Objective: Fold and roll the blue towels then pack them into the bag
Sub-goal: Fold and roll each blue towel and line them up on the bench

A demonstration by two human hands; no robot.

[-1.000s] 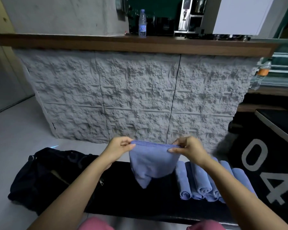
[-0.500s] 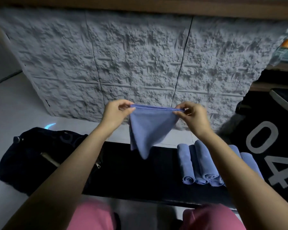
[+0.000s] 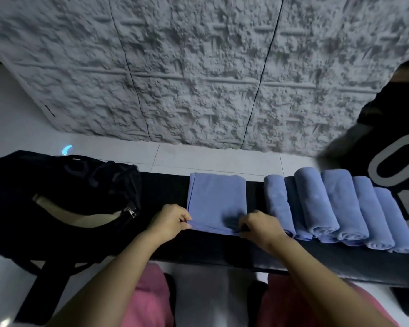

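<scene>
A folded blue towel (image 3: 216, 199) lies flat on the black bench (image 3: 222, 251) in front of me. My left hand (image 3: 170, 221) pinches its near left corner and my right hand (image 3: 260, 226) pinches its near right corner. To the right, several rolled blue towels (image 3: 335, 208) lie side by side on the bench. The black bag (image 3: 57, 199) sits at the bench's left end with its zipper open, showing a pale lining.
A rough grey stone-textured wall (image 3: 198, 67) stands just beyond the bench, across a strip of white floor (image 3: 210, 159). A black box with white numerals (image 3: 397, 161) is at the right. My pink-clad knees (image 3: 149, 300) are under the bench's near edge.
The towel was held up in the air by its top corners; now it lies flat on the bench with both hands at its near edge. The view has tilted down.
</scene>
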